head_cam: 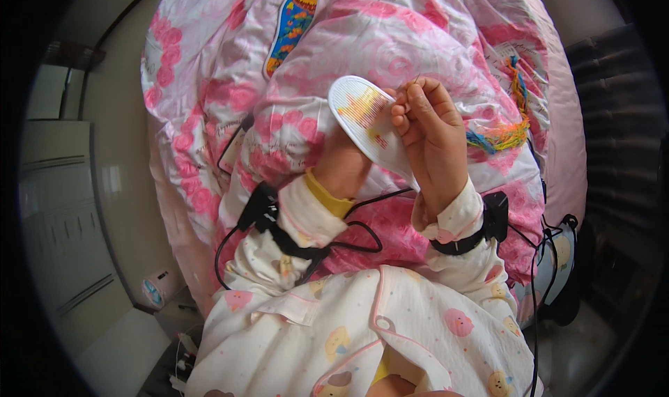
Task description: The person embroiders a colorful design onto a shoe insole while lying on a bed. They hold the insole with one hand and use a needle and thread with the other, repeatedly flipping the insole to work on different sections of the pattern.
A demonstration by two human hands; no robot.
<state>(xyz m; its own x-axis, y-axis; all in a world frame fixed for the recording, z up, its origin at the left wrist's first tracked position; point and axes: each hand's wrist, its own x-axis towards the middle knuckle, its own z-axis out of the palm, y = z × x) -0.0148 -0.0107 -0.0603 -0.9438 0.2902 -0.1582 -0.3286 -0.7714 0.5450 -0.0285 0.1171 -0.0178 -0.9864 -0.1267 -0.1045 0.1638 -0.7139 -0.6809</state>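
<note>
A white shoe insole, partly embroidered in yellow, orange and dark reddish thread, is held up at a slant above the bedding. My left hand grips it from behind, and most of its fingers are hidden by the insole. At the insole's right edge, the thumb and index finger of my right hand pinch something thin, perhaps a needle or thread; it is too fine to tell. Farther off at the top, an insole with a blue, orange and green pattern lies on the quilt.
A pink and white floral quilt spreads before me. Colourful embroidery threads lie on its right side. Near my left forearm a dark-edged flat object rests on the quilt. Black cables run between and beside my strapped forearms.
</note>
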